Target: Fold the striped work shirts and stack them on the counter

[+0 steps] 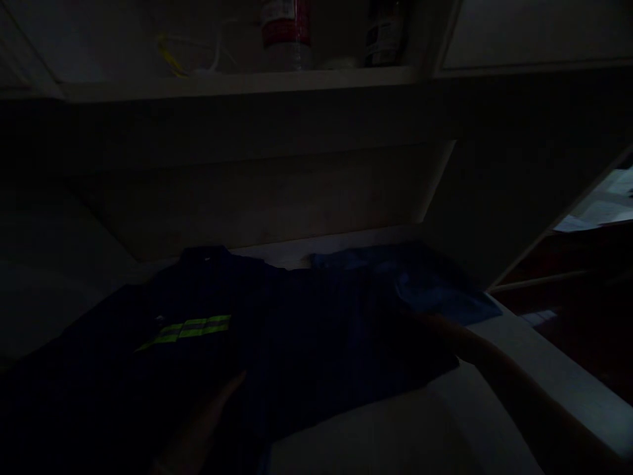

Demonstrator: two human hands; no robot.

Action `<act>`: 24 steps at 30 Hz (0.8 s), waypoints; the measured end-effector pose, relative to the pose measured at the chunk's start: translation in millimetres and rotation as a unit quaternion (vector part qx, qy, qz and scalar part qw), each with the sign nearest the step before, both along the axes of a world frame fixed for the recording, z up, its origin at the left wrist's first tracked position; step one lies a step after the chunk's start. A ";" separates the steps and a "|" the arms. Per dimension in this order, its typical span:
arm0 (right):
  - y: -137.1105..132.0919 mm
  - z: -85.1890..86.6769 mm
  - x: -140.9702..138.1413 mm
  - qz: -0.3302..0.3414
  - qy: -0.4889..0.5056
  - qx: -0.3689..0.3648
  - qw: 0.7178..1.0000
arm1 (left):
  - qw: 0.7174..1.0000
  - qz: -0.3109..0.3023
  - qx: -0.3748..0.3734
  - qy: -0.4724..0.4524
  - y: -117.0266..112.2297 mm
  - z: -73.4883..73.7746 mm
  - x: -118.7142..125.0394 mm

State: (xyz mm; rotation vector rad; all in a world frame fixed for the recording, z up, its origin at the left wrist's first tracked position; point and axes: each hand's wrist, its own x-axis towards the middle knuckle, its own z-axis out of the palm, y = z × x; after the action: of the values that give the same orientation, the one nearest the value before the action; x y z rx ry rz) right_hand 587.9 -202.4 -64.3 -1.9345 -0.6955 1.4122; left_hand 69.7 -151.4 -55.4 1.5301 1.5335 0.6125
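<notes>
The scene is very dark. A navy work shirt (198, 280) with a collar and a yellow-green reflective stripe (192, 328) lies spread on the left. Beside it, in the middle, is a dark blue cloth garment (316, 356); where the two meet is hard to make out. My left hand (210, 415) rests low over the shirt's right part, one digit stretched out, the others lost in shadow. On the right edge of the dark garment lies my right hand (442, 330), its fingers hidden in the dark. Behind it, a lighter blue cloth (430, 284) lies on the white surface.
Overhead, a shelf (237, 84) holds a bottle with a red label (287, 33), a dark jar (384, 36) and a white-and-yellow cord (173, 59). A panel (534, 171) bounds the right side. The pale surface (558, 369) ends at a right edge above dark floor.
</notes>
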 end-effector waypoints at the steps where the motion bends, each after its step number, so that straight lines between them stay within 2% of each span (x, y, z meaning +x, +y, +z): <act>1: 6.2 2.5 -3.2 0.020 0.015 -0.003 1.000 | 0.999 0.014 -0.030 -0.007 4.7 7.2 8.5; 5: 31.7 3.9 -17.3 0.074 0.032 0.022 0.997 | 0.975 0.101 -0.175 -0.095 22.5 28.3 41.5; 8: 55.0 -5.8 -21.9 0.090 0.004 0.098 0.991 | 0.955 0.127 -0.240 -0.117 35.0 28.6 57.7; 10: 72.2 -12.9 -21.2 0.116 -0.041 0.145 0.982 | 0.958 0.116 -0.243 -0.098 44.4 26.0 62.7; 13: 97.4 -8.8 -16.1 0.140 -0.070 0.165 0.974 | 0.978 0.119 -0.160 -0.064 63.6 34.6 69.6; 16: 117.8 25.7 -3.3 0.108 -0.054 0.192 0.974 | 0.981 0.157 -0.095 -0.065 86.8 68.4 90.4; 20: 131.5 94.1 38.6 0.026 -0.057 0.264 0.963 | 0.975 0.152 -0.054 -0.153 109.6 121.3 144.8; 22: 130.2 118.8 71.8 -0.004 -0.075 0.266 0.961 | 0.971 0.119 -0.008 -0.207 113.8 131.8 176.2; 24: 123.8 130.1 109.4 -0.042 -0.143 0.262 0.954 | 0.963 0.082 0.005 -0.258 114.1 124.7 206.7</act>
State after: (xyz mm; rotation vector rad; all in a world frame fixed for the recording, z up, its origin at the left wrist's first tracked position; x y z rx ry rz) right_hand 697.3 -78.6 65.8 -1.7221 -0.9937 0.7900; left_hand 276.4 -37.2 69.3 1.1338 1.2534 1.0249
